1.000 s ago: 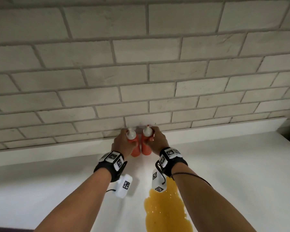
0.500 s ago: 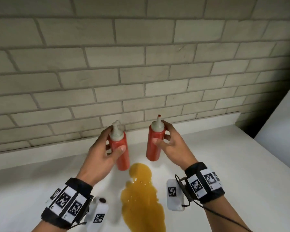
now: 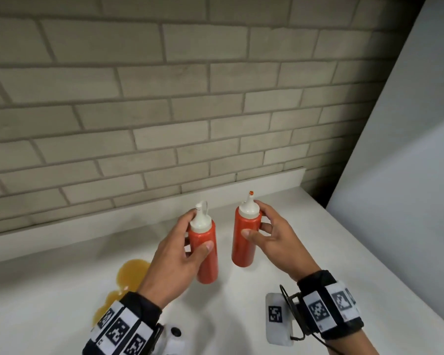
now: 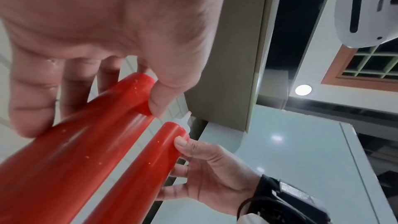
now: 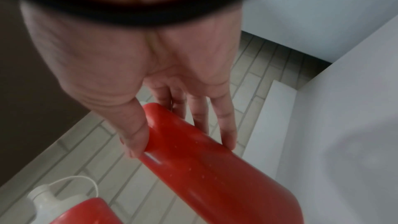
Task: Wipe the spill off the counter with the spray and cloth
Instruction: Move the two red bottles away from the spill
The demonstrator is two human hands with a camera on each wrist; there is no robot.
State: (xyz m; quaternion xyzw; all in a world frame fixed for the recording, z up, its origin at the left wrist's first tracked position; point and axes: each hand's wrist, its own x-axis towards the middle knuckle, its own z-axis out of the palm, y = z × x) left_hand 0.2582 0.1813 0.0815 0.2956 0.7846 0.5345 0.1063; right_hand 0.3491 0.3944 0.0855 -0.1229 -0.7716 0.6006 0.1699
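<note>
Bottles filled both your hands at this moment: your left hand was wrapped round one red squeeze bottle, thumb across its front and fingers behind, and your right hand pinched the other red bottle between thumb and fingers just below its white cap. Both bottles were upright and apart from each other, and they looked lifted off the white counter, though I could not tell that for certain. The spill, an orange puddle, lay on the counter to the left of your left wrist, partly hidden behind the wristband. Neither a spray nor a cloth showed in any view, so wiping had not begun; I judged you were clearing the bottles out of the way first. The bottles looked like soft plastic, full and fairly heavy, and beads of liquid on their sides in the wrist views suggested they could be slippery. A hold round the middle of the body, as your left hand had, seemed safest; too hard a squeeze might push sauce out of the right bottle's nozzle, whose tip looked uncapped. The spill itself was thin liquid and would probably spread under a dry push, so a soft cloth bunched in one hand, worked from the edges inward, looked the better way.
</note>
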